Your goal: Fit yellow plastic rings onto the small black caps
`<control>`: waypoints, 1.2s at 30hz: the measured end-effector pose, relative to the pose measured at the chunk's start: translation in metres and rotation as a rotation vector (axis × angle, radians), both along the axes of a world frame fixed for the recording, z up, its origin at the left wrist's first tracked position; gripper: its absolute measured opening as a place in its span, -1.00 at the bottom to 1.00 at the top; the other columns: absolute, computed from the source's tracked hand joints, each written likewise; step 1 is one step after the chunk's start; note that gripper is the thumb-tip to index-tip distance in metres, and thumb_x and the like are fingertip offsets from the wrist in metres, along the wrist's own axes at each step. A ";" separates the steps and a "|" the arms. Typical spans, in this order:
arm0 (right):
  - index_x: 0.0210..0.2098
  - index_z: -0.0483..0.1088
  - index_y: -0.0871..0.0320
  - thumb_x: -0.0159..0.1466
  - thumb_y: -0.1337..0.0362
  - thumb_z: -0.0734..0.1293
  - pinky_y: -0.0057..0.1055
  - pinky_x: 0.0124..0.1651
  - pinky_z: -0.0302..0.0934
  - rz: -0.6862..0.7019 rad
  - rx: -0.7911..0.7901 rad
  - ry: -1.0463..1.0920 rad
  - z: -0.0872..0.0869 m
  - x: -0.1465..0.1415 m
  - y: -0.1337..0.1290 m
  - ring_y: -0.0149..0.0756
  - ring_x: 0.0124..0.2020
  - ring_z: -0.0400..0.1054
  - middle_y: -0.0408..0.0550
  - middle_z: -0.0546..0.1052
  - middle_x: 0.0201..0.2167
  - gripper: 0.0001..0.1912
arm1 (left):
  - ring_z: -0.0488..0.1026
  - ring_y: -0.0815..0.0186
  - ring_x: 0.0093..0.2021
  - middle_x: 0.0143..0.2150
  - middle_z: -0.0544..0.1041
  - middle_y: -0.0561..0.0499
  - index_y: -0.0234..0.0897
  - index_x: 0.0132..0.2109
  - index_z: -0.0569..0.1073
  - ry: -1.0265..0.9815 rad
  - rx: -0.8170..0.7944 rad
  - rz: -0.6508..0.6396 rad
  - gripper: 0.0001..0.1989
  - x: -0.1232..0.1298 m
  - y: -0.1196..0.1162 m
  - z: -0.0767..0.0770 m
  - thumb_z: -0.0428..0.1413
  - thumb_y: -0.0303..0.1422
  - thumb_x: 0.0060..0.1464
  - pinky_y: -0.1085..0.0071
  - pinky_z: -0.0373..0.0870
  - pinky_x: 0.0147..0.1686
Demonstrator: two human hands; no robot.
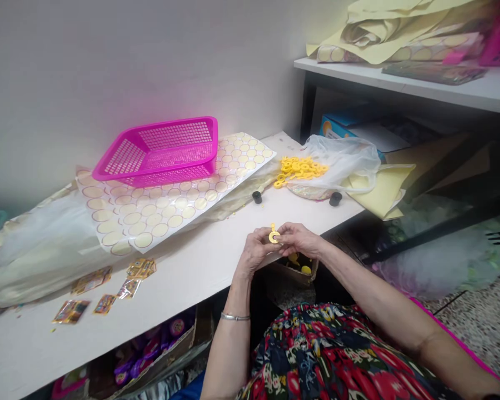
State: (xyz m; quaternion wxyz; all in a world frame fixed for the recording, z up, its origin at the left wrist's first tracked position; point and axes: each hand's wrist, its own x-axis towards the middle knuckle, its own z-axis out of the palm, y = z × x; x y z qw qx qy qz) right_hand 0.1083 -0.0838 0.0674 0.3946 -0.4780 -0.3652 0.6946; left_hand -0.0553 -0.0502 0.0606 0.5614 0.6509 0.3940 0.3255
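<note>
A small yellow plastic ring with a short stem (pixel 273 237) is pinched between the fingertips of both hands, above the table's front edge. My left hand (pixel 256 250) grips it from the left. My right hand (pixel 299 240) closes on its right side, and the fingers partly cover the ring. Below the hands, an open cardboard box (pixel 291 274) holds some yellow pieces. Farther back on the table lies a heap of similar yellow pieces (pixel 300 166), spilling from a clear plastic bag (pixel 345 158).
Two black cylinders (pixel 257 197) stand on the white table (pixel 204 266). A pink basket (pixel 156 180) rests on sheets of round stickers (pixel 166 219). Several shiny packets (pixel 70 311) lie at left. A raised shelf (pixel 420 83) stands at right; a box of purple items (pixel 150 353) sits below the table.
</note>
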 end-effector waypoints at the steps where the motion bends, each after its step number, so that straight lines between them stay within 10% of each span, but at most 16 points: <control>1: -0.35 0.28 0.19 -0.02 0.11 0.42 -0.52 -0.56 0.21 -0.015 0.030 -0.072 0.000 -0.001 0.001 -0.46 -0.60 0.30 -0.19 0.42 -0.59 -0.63 | 0.32 0.33 -0.26 -0.36 0.44 0.03 -0.31 -0.31 0.52 0.044 0.039 -0.017 -0.74 -0.001 0.002 0.002 0.26 -0.34 -0.27 0.44 0.23 -0.22; 14: -0.31 0.41 0.17 0.06 0.26 0.31 -0.43 -0.27 0.19 -0.222 0.517 -0.499 -0.016 -0.019 0.003 -0.38 -0.34 0.29 -0.11 0.42 -0.36 -0.81 | 0.18 0.49 -0.53 -0.52 0.33 0.12 -0.31 -0.38 0.50 0.008 0.078 0.382 -0.79 0.008 -0.006 -0.033 0.22 -0.33 -0.28 0.53 0.13 -0.50; 21: -0.32 0.40 0.20 0.07 0.12 0.30 -0.53 -0.61 0.17 -0.213 0.153 -0.137 -0.012 -0.034 0.003 -0.49 -0.68 0.24 -0.19 0.40 -0.62 -0.71 | 0.12 0.53 -0.73 -0.71 0.29 0.12 -0.41 -0.45 0.44 -0.346 -0.417 0.536 -0.68 0.022 -0.015 -0.011 0.16 -0.17 -0.17 0.56 -0.04 -0.70; 36: -0.51 0.32 0.21 -0.03 0.06 0.37 -0.57 -0.69 0.21 -0.331 -0.051 -0.010 -0.013 -0.042 0.014 -0.45 -0.74 0.30 -0.19 0.39 -0.73 -0.68 | 0.11 0.52 -0.63 -0.70 0.19 0.16 -0.36 -0.59 0.34 -0.113 -0.250 0.684 -0.65 0.032 -0.010 -0.026 0.15 -0.14 -0.14 0.55 0.06 -0.63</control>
